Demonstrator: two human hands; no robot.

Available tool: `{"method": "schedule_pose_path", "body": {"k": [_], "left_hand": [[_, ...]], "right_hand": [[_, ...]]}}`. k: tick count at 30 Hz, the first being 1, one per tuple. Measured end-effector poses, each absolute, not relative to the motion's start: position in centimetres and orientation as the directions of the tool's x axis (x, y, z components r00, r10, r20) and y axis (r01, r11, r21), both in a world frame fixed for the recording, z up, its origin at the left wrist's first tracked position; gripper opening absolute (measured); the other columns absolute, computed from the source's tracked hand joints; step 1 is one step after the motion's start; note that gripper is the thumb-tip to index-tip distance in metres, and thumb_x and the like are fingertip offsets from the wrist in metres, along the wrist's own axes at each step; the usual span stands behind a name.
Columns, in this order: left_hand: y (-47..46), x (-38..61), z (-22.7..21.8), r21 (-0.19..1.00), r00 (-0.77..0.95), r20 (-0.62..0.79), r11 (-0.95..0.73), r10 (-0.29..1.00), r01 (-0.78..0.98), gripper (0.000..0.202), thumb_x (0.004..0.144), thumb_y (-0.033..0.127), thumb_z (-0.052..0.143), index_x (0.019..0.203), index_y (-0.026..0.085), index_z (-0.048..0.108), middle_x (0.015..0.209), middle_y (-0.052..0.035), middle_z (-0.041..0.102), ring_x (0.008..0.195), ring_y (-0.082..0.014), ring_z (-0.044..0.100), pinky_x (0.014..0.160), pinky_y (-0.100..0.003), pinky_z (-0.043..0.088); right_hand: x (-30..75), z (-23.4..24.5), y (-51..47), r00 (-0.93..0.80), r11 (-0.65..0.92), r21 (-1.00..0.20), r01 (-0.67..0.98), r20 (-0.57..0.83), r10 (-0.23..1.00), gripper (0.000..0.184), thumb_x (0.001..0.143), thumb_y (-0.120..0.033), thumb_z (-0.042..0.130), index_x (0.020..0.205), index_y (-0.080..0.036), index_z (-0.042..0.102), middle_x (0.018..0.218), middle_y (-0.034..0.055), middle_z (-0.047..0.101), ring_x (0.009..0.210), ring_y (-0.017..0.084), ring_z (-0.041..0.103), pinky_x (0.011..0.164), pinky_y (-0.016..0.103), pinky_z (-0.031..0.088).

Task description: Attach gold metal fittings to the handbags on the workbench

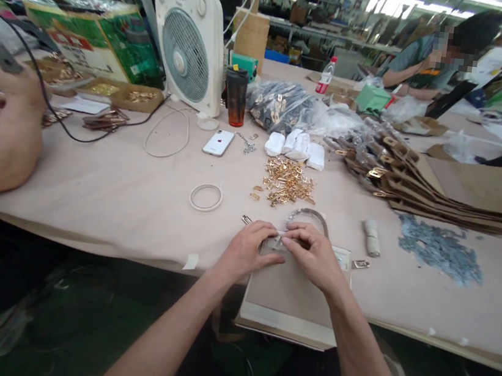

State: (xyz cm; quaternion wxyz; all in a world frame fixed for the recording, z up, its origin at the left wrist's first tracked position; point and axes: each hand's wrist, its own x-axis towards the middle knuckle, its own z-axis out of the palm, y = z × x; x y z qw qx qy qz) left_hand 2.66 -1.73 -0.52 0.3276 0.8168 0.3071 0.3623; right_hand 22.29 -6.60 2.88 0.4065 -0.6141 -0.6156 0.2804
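The bag (294, 298) lies flat at the near edge of the bench (138, 204), directly before the person, its nearest strip jutting past that edge over the floor. Its handle (326, 224) arches at the far end, pointing away from the person, and the line from handle to near edge runs outward from the body, slightly askew. Which side of the bag is longer cannot be told for sure.

Both hands work at the handle end. The left hand (245, 249) has its thumb and forefinger parted by a small gap, the thumb lying on the bag; whether it grips anything cannot be told. The right hand (316, 258) bends its fingers close to the thumb beside a small pale bit (278, 241); a firm hold on it cannot be made out.

One clip (246, 219) sticks out just left of the hands, another clip (360, 264) at the bag's right side. Open room is widest to the left, where bare bench stretches past the ring (204, 209). Rightward it is tighter: the roll (371, 238) stands near, then the grey pieces (439, 250). Beyond the handle, the gold parts (286, 183) lie close.
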Motion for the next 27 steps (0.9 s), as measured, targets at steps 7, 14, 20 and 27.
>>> {"method": "schedule_pose_path", "body": {"k": [7, 14, 20, 27], "left_hand": [[-1.9, 2.8, -0.3, 0.766, 0.533, 0.389, -0.585, 0.752, 0.267, 0.041, 0.081, 0.037, 0.086, 0.115, 0.019, 0.072, 0.119, -0.0110, 0.071, 0.115, -0.0247, 0.067, 0.104, -0.042, 0.054], [-1.8, 2.7, -0.4, 0.773, 0.526, 0.399, -0.584, 0.751, 0.248, 0.041, 0.081, 0.031, 0.085, 0.118, 0.021, 0.071, 0.121, -0.0105, 0.071, 0.116, -0.0256, 0.066, 0.104, -0.043, 0.055], [-1.9, 2.7, -0.3, 0.753, 0.535, 0.386, -0.592, 0.751, 0.288, 0.043, 0.081, 0.023, 0.082, 0.121, 0.022, 0.067, 0.123, -0.0095, 0.068, 0.119, -0.0254, 0.064, 0.106, -0.043, 0.053], [-2.2, 2.5, 0.0, 0.677, 0.549, 0.354, -0.612, 0.758, 0.409, 0.055, 0.087, 0.038, 0.078, 0.135, 0.022, 0.057, 0.134, -0.0106, 0.063, 0.126, -0.0278, 0.060, 0.109, -0.047, 0.052]], "right_hand": [[20.6, 1.6, -6.4, 0.116, 0.073, -0.723, 0.687, 0.208, 0.971, 0.014, 0.090, -0.031, 0.068, 0.087, -0.025, 0.080, 0.116, 0.0096, 0.070, 0.113, 0.029, 0.063, 0.104, 0.049, 0.048], [20.3, 1.8, -6.3, 0.079, 0.095, -0.637, 0.765, 0.238, 0.968, 0.011, 0.090, -0.026, 0.066, 0.092, -0.026, 0.077, 0.111, 0.0077, 0.071, 0.109, 0.028, 0.063, 0.100, 0.048, 0.048], [19.5, 1.6, -6.9, 0.026, 0.161, -0.581, 0.798, 0.300, 0.954, 0.013, 0.092, -0.021, 0.067, 0.100, -0.026, 0.074, 0.109, 0.0086, 0.071, 0.110, 0.030, 0.061, 0.102, 0.049, 0.047], [23.3, 4.2, -8.3, 0.213, 0.227, -0.811, 0.539, 0.392, 0.895, 0.027, 0.096, -0.035, 0.065, 0.122, -0.027, 0.069, 0.128, 0.0099, 0.066, 0.112, 0.024, 0.065, 0.096, 0.040, 0.055]]}}
